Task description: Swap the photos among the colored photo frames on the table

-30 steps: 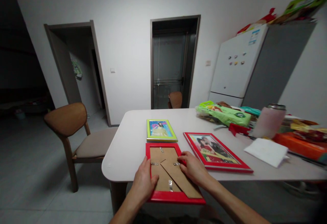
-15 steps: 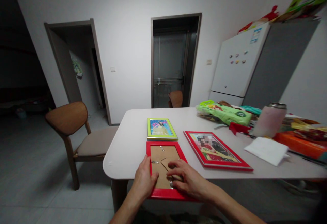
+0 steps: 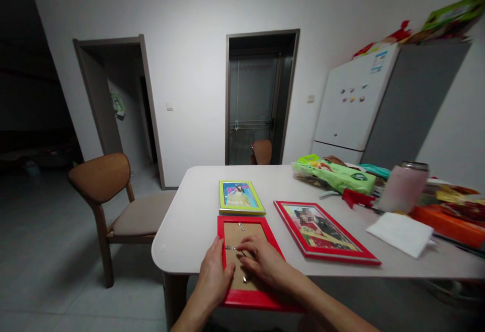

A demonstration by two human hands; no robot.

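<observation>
A red picture frame lies face down at the table's near edge, its brown backing board and small metal clips showing. My left hand rests on the frame's left rim, fingers together and pressing it down. My right hand lies on the backing board, fingers bent toward a metal clip at its left side. A small green frame with a picture lies just beyond. A larger red frame with a photo lies to the right.
A white table carries a folded white cloth, a pink flask, a green snack bag and orange boxes at the right. A wooden chair stands to the left. A fridge stands behind.
My right hand has slid from the frame's right side across the backing board to its left clip. The left hand stays on the left rim. The view has tilted slightly.
</observation>
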